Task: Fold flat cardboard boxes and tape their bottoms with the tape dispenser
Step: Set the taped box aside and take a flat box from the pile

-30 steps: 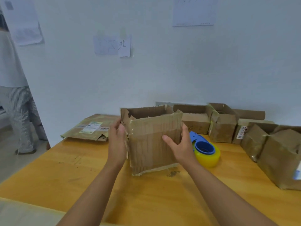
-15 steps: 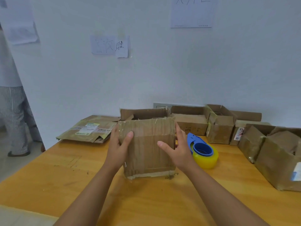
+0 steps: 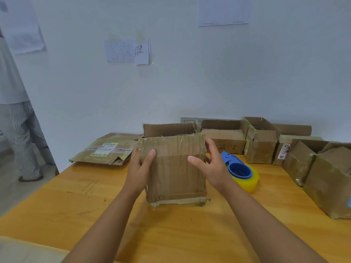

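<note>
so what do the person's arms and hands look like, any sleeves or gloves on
Both arms are bare as far as the view shows: no sleeves reach into the picture. The left hand and the right hand wear no gloves, and no rings, watch or bracelet show. The fingernails are short and unpainted.

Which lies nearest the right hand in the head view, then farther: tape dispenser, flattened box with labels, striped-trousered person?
1. Tape dispenser, just right of the right hand.
2. Flattened box, far left on the table.
3. Person, standing off the table at left.
</note>
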Available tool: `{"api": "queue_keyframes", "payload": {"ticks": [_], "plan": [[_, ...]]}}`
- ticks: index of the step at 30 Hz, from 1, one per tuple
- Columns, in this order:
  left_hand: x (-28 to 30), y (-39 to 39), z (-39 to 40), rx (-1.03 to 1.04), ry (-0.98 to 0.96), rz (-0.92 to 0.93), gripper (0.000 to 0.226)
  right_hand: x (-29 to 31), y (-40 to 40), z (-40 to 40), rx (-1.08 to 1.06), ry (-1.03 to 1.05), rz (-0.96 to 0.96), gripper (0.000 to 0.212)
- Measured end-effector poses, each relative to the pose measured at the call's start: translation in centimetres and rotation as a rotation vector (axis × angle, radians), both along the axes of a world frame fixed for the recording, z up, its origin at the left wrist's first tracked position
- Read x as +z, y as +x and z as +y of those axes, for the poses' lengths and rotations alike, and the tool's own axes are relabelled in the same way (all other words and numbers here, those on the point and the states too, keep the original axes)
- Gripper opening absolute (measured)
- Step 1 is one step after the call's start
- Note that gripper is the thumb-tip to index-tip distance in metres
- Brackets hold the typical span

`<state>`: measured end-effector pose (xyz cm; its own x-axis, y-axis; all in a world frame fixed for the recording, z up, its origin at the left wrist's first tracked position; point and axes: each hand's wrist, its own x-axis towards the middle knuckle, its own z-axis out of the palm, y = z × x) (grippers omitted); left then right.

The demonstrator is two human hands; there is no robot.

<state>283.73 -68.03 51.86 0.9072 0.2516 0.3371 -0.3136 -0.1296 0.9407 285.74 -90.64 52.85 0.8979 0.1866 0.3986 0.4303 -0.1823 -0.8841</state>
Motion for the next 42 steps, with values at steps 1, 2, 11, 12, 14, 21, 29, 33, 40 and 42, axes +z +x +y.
{"api": "queue_keyframes", "payload": {"ticks": [1, 2, 11, 12, 14, 21, 29, 33, 40, 42], "plan": [[0.0, 0.0, 0.0, -0.007, 0.0, 0.007, 0.104, 0.3, 0.2, -0.1, -0.007, -0.018, 0.005, 0.088], [0.1, 0.1, 0.1, -0.009, 0.003, 0.017, 0.104, 0.4, 0.4, -0.2, -0.011, -0.036, 0.013, 0.094], [0.0, 0.2, -0.2, 0.069, 0.034, 0.015, 0.074, 0.4, 0.6, 0.0, 0.003, -0.063, 0.05, 0.06], [0.2, 0.1, -0.2, 0.07, 0.04, 0.009, 0.062, 0.4, 0.6, 0.1, -0.018, -0.039, 0.041, 0.061], [0.4, -0.1, -0.3, 0.079, 0.03, 0.015, 0.045, 0.3, 0.7, 0.5, -0.098, 0.009, 0.016, 0.053], [0.6, 0.3, -0.1, 0.095, -0.027, -0.059, 0.056, 0.3, 1.8, 0.6, -0.155, 0.051, -0.041, 0.067], [2.6, 1.5, 1.5, -0.063, 0.283, -0.025, 0.08, 2.1, 3.1, 0.1, -0.024, -0.035, -0.036, 0.077], [2.8, 1.7, 2.1, -0.115, 0.361, -0.011, 0.064, 0.8, 3.0, -0.1, -0.082, -0.111, -0.121, 0.041], [2.5, 1.8, 2.1, 0.043, 0.466, -0.035, 0.041, -0.4, 3.0, -1.1, -0.083, -0.31, -0.181, 0.073], [3.1, 1.7, 2.6, 0.049, 0.576, -0.044, 0.042, -0.1, 3.0, -1.3, -0.104, -0.387, -0.196, 0.08]]}}
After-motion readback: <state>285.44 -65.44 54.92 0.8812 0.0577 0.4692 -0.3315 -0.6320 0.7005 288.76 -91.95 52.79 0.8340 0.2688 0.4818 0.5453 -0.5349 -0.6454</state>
